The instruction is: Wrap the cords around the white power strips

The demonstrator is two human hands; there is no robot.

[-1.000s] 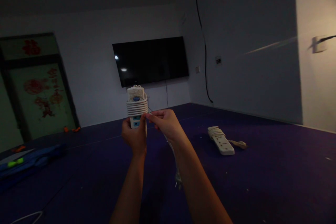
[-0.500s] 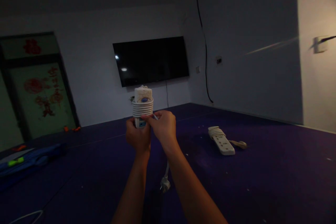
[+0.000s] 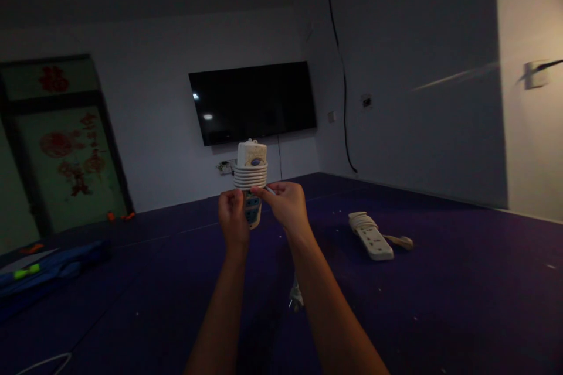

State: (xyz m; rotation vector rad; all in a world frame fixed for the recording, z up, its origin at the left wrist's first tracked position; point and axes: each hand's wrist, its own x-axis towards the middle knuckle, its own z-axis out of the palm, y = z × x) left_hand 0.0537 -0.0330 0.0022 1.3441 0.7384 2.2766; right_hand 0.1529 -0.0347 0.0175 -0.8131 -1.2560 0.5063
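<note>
A white power strip (image 3: 253, 209) stands upright between my hands, its upper part wrapped in several turns of white cord (image 3: 250, 176). Above the coils show its rounded end and a blue switch. My left hand (image 3: 233, 217) is closed on the strip's left side, just under the coils. My right hand (image 3: 288, 205) pinches the cord at the right of the lowest turn, thumb across the strip's front. The plug (image 3: 296, 296) hangs below, partly hidden behind my right forearm.
A second white power strip (image 3: 373, 240), its cord wrapped round one end, lies at right on the purple surface (image 3: 440, 293). Blue cloth (image 3: 57, 266) with a bright green patch lies at left. A television (image 3: 255, 102) hangs on the far wall.
The held strip and both hands have shifted slightly right. More of the strip's lower socket face now shows below the coils. The hanging plug has swung right behind my forearm.
</note>
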